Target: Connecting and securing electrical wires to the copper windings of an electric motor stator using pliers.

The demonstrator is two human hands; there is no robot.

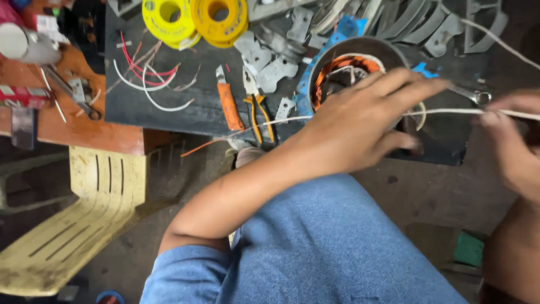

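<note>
Your left hand point(360, 126) lies open-fingered over the motor point(351, 70) on the bench point(169, 112), touching the white cord point(450, 112); your right hand point(514, 143) pinches that cord.

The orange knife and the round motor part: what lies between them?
In the head view, yellow-handled pliers lie between the orange knife and the motor part.

Yellow tape rolls point(194, 19), orange knife point(229, 104), pliers point(256, 104), cream plastic chair point(73, 219).
</note>
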